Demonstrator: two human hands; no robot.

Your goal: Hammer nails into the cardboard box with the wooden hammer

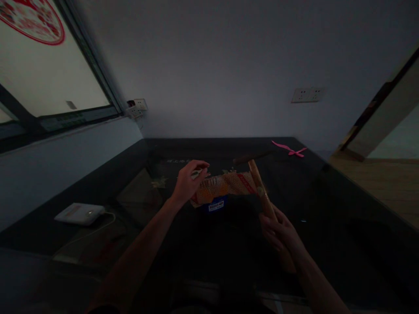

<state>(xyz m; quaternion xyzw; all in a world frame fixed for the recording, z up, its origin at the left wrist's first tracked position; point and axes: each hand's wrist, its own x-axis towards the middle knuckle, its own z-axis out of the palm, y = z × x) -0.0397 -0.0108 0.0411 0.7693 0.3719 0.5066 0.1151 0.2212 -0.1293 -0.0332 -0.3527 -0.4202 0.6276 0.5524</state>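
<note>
1. Right hand [278, 231] closed round a wooden handle [262, 194]; left hand [189, 181] half-curled at the packet [224, 186], hold unclear in this dimness;
2. packet lies between both hands; apparently positioning handle beside it; next likely needs packet steadied.

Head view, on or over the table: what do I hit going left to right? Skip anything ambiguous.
White device → left hand → patterned packet → wooden handle → pink ribbon
</note>
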